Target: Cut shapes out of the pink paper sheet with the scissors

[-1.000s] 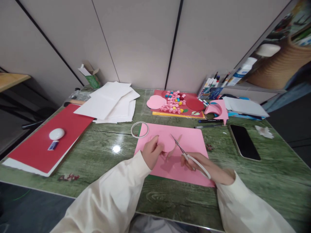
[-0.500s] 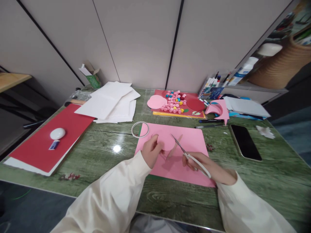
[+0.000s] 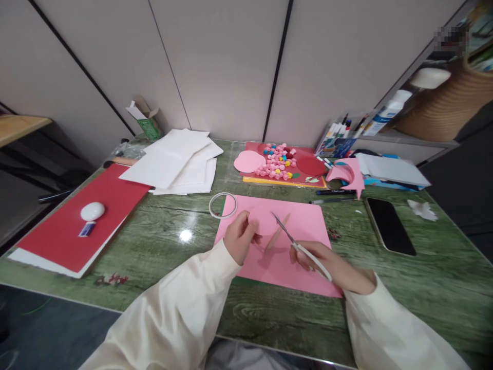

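Note:
My left hand (image 3: 239, 237) pinches a pink piece of paper (image 3: 265, 221) between thumb and fingers. The piece looks rounded, but its edge blends into the pink sheet (image 3: 306, 216) lying beneath. In my right hand (image 3: 321, 258) is a pair of scissors (image 3: 284, 229) with pale handles, the blades pointing up and left beside the paper piece. A thin tan stick-like thing (image 3: 276, 234) lies slantwise on the sheet between the hands. A roll of white tape (image 3: 223, 218) rests at the sheet's upper left corner.
White papers (image 3: 165, 159) and a red sheet (image 3: 111, 216) lie left. Small pink, blue and yellow pieces (image 3: 278, 163) and a pink circle (image 3: 249, 162) sit at the back. A cut pink scrap (image 3: 356, 174), pens (image 3: 335, 192) and a phone (image 3: 390, 226) lie right.
The pink piece in my left hand has turned slightly, and its rounded edge shows less clearly. Both hands stay in nearly the same place.

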`<state>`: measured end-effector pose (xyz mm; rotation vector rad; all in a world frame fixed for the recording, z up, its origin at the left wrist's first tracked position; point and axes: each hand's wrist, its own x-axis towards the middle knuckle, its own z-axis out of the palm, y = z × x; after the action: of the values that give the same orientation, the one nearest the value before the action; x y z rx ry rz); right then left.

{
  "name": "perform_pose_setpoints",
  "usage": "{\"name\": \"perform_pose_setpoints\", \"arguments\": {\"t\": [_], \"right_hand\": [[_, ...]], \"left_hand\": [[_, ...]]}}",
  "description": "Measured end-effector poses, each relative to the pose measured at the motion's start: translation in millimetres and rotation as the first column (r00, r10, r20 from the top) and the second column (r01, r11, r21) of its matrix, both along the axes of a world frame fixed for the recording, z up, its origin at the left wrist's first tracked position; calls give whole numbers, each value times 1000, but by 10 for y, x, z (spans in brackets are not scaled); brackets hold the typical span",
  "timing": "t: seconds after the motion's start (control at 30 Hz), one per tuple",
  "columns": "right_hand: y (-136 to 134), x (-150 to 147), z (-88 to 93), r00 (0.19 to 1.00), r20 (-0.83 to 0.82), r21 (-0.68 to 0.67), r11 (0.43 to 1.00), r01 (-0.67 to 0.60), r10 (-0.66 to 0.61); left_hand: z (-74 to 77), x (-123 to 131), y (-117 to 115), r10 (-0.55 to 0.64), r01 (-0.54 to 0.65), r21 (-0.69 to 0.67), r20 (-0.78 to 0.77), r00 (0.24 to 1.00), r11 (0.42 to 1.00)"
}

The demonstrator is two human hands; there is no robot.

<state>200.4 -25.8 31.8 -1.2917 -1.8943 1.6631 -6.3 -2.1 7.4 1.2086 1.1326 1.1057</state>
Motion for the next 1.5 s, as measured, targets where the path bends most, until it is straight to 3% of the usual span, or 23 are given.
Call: {"name": "perform_pose_setpoints", "arguments": {"t": [0.5,0.77,1.07,1.5], "right_hand": [[6,-12,-30,1000,3,7,1000,-1,1],[4,-19,-70,1000,18,22,1000,20,-20],[-34,-36,-25,999,28,35,999,37,-38],[-25,-16,-91,998,41,25,999,45,-46]], "left_hand": [[-15,11,23,66,-64,-22,102,993,998],[2,25,-2,-85,91,-60,98,992,994],[24,23,-36,-165,167,-53,47,985,985],[28,20,-30,-126,126,-38,9,992,991]]}}
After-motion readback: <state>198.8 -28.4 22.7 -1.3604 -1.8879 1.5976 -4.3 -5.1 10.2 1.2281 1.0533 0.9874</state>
